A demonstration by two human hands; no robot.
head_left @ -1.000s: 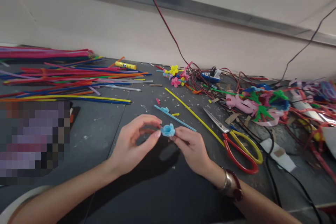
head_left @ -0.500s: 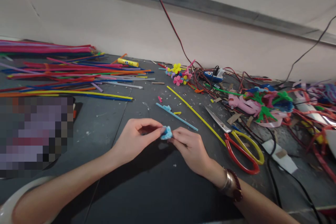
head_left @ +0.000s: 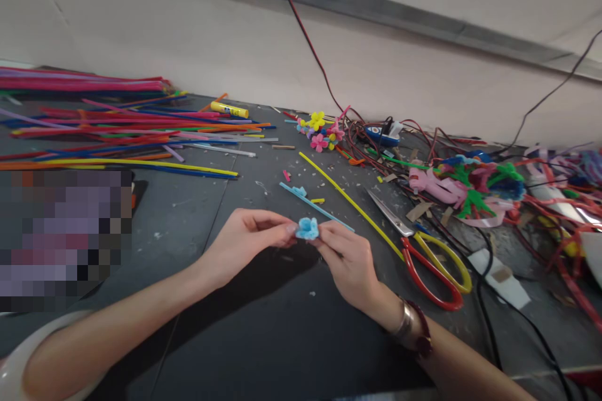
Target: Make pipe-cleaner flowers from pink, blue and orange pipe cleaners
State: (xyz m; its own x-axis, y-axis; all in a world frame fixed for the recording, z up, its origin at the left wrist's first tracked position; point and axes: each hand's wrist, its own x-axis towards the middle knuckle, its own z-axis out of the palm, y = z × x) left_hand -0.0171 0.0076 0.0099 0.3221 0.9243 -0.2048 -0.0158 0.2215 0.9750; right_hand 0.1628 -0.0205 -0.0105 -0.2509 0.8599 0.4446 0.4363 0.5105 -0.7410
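Between my hands, above the dark tabletop (head_left: 282, 338), is a small light-blue pipe cleaner flower (head_left: 307, 229) with looped petals. My left hand (head_left: 249, 235) pinches its left side between thumb and fingertips. Gripping its right edge are the curled fingers of my right hand (head_left: 350, 260). Just beyond them lies a straight light-blue pipe cleaner (head_left: 324, 212), with a short curled blue piece (head_left: 300, 191) against its far end. A long yellow pipe cleaner (head_left: 350, 203) runs diagonally to the scissors (head_left: 411, 238), which have one red and one yellow handle and lie partly open.
Many coloured pipe cleaners (head_left: 141, 131) lie at the left, near a yellow glue stick (head_left: 229, 109). Finished flowers (head_left: 320, 131) sit by the wall. Tangled cords, a blue-white tool (head_left: 383, 135) and a pink figure (head_left: 437, 187) crowd the right. A pixelated patch covers the left edge.
The blue flower has turned so its petals show more openly, and it has shifted slightly right and up. Both hands keep their hold; my right hand has moved a little to the right.
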